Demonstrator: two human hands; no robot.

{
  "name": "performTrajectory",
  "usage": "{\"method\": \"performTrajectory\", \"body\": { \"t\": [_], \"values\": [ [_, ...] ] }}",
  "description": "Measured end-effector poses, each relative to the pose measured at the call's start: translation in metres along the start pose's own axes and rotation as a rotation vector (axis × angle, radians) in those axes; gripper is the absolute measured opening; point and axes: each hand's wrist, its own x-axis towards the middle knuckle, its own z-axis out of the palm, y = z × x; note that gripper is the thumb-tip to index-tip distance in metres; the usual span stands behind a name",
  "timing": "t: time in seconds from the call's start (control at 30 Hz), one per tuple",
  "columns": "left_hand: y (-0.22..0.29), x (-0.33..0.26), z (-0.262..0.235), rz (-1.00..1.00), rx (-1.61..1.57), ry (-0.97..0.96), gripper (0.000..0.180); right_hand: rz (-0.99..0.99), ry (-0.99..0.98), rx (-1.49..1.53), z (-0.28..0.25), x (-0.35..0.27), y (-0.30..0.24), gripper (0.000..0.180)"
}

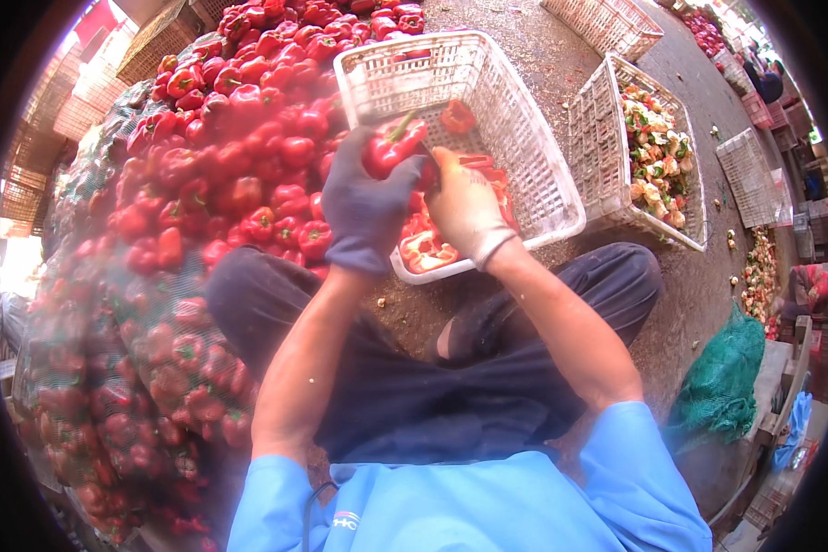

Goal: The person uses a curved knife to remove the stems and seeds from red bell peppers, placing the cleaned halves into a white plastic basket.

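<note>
My left hand, in a dark grey glove, is closed around a red bell pepper whose green stem points up. Close against the pepper's right side is my right hand, in a whitish glove with yellowish fingers. Its fingers are curled, and whatever they grip is hidden. Both hands are over the near left part of a white plastic crate. Cut red pepper pieces lie in that crate, one of them showing its pale inside.
A big heap of whole red peppers rises at the left, beside net sacks of peppers. To the right stands a second crate with pale and green pepper scraps. A green net bag lies further right.
</note>
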Motion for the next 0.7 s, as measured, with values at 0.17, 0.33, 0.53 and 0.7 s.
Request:
{"method": "performTrajectory", "body": {
  "t": [0.17,0.33,0.53,0.7],
  "values": [
    [-0.022,0.003,0.001,-0.568,-0.468,-0.090,0.056,-0.018,-0.021,-0.157,0.012,-0.014,0.014,0.042],
    [-0.030,0.012,0.008,-0.210,-0.194,0.018,0.048,0.029,0.036,-0.070,0.020,0.012,0.002,0.034],
    [-0.018,0.014,-0.001,-0.567,-0.575,-0.055,0.038,0.001,-0.002,-0.066,0.010,-0.003,-0.006,0.043],
    [-0.024,0.012,-0.005,-0.759,-0.653,-0.178,0.044,-0.010,0.004,-0.080,0.015,0.000,0.009,0.042]
  ]
}}
